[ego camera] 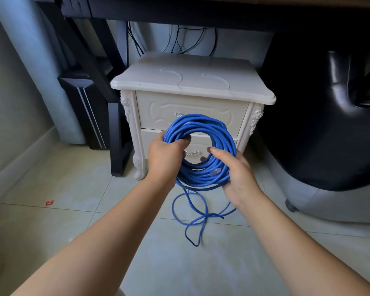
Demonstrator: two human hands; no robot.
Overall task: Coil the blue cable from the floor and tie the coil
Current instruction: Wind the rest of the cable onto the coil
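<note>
A thick round coil of blue cable is held upright in front of me, made of several turns. My left hand grips the coil's left side, fingers curled through the hole. My right hand holds the lower right side, thumb over the strands. A clear plug shows among the strands near my right thumb. A loose tail of the cable hangs from the coil's bottom and lies in a few loops on the floor tiles.
A white carved nightstand with two drawers stands right behind the coil. A dark desk leg and a black computer case are to the left. A black chair fills the right. A red scrap lies on the tiles.
</note>
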